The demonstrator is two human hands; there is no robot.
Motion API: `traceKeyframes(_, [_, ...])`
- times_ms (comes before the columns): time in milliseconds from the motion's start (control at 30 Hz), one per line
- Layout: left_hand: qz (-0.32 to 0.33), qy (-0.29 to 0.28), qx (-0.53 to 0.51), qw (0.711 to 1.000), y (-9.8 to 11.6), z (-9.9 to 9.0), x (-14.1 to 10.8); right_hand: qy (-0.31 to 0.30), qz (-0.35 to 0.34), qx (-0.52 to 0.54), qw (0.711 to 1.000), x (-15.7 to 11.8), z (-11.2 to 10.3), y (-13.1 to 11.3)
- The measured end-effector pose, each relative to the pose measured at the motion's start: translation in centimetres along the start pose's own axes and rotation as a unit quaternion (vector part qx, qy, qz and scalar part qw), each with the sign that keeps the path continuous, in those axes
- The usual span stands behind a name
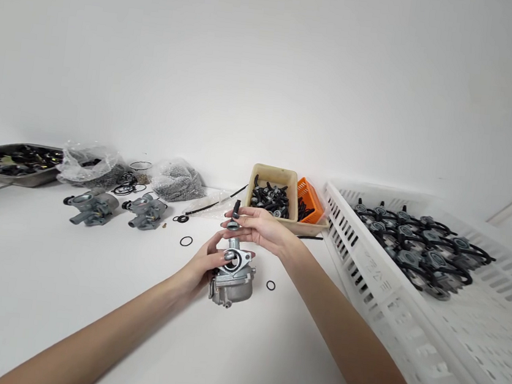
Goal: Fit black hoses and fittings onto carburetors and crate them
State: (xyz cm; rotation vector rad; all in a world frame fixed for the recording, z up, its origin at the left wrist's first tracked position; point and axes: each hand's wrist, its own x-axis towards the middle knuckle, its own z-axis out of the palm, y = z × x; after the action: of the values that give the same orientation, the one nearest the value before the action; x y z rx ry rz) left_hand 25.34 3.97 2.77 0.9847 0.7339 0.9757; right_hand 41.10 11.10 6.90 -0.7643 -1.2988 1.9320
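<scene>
A grey metal carburetor is gripped in my left hand, its thumb lying across the round bore and its body facing me. At the top of the carburetor's upright neck, my right hand pinches a carburetor cap with a black rubber boot. The cap sits just above the neck; whether the two touch I cannot tell. One black O-ring lies on the table right of the carburetor, and a larger O-ring lies to its left.
Two more carburetors stand at left. Behind are a metal tray, plastic bags of small parts, a beige bin of black caps and an orange basket. A white crate holding several assembled carburetors borders my right arm.
</scene>
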Motion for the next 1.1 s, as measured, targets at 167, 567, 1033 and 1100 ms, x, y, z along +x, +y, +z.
traceKeyframes(167, [0.021, 0.004, -0.032, 0.999, 0.3, 0.2, 0.0, -0.014, 0.000, -0.006, 1.000, -0.1, 0.2, 0.1])
traceKeyframes(567, [0.017, 0.025, -0.050, 0.998, 0.3, 0.6, -0.1, -0.031, -0.019, -0.050, 0.998, -0.5, 0.6, -0.2])
traceKeyframes(1033, [0.010, -0.037, -0.056, 0.998, 0.1, 0.3, -0.2, -0.073, -0.071, -0.163, 0.981, -1.1, 0.2, -1.1])
traceKeyframes(1100, [0.010, -0.032, -0.054, 0.998, 0.1, 0.2, -0.2, -0.075, -0.074, -0.168, 0.980, -1.1, 0.3, -1.1])
